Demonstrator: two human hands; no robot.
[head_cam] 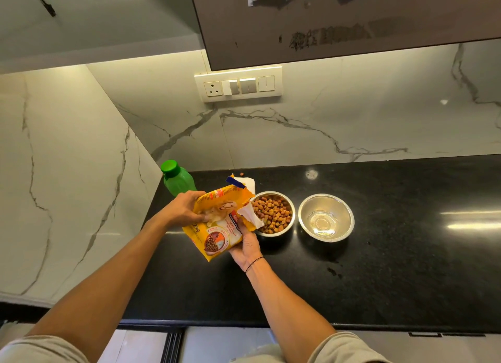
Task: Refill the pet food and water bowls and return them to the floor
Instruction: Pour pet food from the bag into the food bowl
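Observation:
A yellow pet food bag (pixel 217 224) is held tilted over the black counter (pixel 379 268), its torn white mouth at the rim of a steel bowl (pixel 290 227) filled with brown kibble (pixel 273 213). My left hand (pixel 181 208) grips the bag's upper left side. My right hand (pixel 248 247) holds the bag from below near its lower right corner. To the right stands a second steel bowl (pixel 344 219) with a little clear water in its bottom. A green bottle (pixel 177 178) with a green cap stands behind the bag at the counter's left end.
Marble walls close off the counter at the left and back. A switch panel (pixel 238 85) sits on the back wall under a dark overhead cabinet (pixel 352 24). One kibble piece (pixel 241 173) lies by the back wall. Small wet spots (pixel 333 272) mark the counter.

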